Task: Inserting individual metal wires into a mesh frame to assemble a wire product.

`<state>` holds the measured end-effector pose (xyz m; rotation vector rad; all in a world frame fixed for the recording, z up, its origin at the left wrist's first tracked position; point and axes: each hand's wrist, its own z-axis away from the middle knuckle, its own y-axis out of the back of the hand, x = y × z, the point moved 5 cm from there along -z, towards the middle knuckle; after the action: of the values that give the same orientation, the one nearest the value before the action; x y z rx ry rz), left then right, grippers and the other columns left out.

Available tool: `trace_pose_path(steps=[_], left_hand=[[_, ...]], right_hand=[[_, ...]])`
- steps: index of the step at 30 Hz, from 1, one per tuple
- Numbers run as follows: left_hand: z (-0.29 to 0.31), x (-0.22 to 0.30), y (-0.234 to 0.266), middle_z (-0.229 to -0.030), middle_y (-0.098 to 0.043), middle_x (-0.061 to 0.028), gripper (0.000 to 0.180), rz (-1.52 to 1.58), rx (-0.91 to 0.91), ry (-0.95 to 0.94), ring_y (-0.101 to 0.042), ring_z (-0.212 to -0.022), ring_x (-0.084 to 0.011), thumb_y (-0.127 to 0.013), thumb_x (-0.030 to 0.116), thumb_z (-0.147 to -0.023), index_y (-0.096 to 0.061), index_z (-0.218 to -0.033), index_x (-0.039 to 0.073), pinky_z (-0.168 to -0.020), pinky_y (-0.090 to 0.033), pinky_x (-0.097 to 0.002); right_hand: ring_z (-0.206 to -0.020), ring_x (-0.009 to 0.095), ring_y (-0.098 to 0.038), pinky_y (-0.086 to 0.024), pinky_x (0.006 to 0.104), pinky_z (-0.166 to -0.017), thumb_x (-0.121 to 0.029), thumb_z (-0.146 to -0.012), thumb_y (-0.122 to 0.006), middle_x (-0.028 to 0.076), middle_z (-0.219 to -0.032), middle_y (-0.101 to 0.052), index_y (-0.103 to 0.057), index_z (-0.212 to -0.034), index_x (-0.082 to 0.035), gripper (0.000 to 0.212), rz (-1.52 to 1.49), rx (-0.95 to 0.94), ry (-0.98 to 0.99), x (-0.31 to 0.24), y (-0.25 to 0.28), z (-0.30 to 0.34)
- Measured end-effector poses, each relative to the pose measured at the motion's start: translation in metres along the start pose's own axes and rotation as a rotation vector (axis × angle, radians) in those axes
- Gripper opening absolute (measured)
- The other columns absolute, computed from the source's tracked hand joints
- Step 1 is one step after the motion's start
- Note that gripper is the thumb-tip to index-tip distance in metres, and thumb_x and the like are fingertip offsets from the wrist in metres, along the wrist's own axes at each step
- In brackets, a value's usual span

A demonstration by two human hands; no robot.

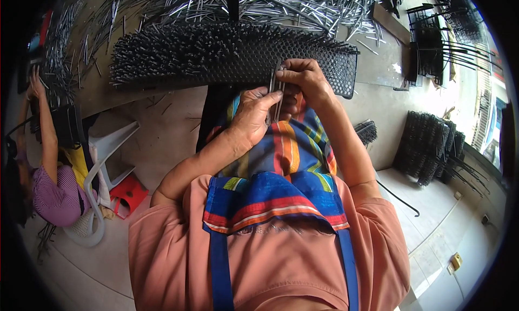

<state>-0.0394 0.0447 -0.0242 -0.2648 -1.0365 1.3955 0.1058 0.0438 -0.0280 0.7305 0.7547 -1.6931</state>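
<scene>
In front of my lap, my left hand (pixel 250 116) is closed round a small bunch of thin silvery metal rods (pixel 274 108), its thumb laid across them. The rods stand roughly upright in the picture. My right hand (pixel 308 83) pinches at their upper ends with thumb and forefinger; its other fingers curl below, partly hidden. Just beyond my hands lies a long black perforated rack (pixel 254 59) with a honeycomb of holes. Dark rods stand packed in its left and far parts, while the holes near my right hand show bare.
Loose metal rods (pixel 259 5) cover the worktable behind the rack. At left a person in a striped top (pixel 59 197) sits on a white plastic chair (pixel 97 219), beside a red stool (pixel 128 194). Black wire racks (pixel 427 149) are stacked on the right.
</scene>
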Motion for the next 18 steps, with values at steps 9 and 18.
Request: trace_pose_path(steps=[9,18], left_hand=[[0.0,-0.014,0.012,-0.093,-0.071,-0.0144,0.021,0.011,0.264,0.094,-0.07,-0.08,-0.0243,-0.052,0.018,-0.097,-0.064,-0.105,0.003,-0.071,-0.057,-0.0361],[0.006,-0.005,0.002,-0.094,-0.071,-0.0153,0.023,0.016,0.14,-0.063,-0.07,-0.079,-0.0247,-0.049,0.02,-0.098,-0.061,-0.11,0.004,-0.071,-0.057,-0.038]], right_hand=[[-0.059,0.004,-0.049,-0.038,0.0187,-0.053,-0.005,-0.083,-0.072,0.0,-0.073,-0.063,-0.071,-0.088,0.001,0.008,-0.177,0.555,0.686,-0.043,0.035,0.014],[-0.068,0.01,-0.06,-0.047,0.0228,-0.063,0.001,-0.078,-0.073,0.005,-0.077,-0.066,-0.072,-0.085,0.001,0.008,0.27,0.588,0.961,-0.06,0.03,-0.005]])
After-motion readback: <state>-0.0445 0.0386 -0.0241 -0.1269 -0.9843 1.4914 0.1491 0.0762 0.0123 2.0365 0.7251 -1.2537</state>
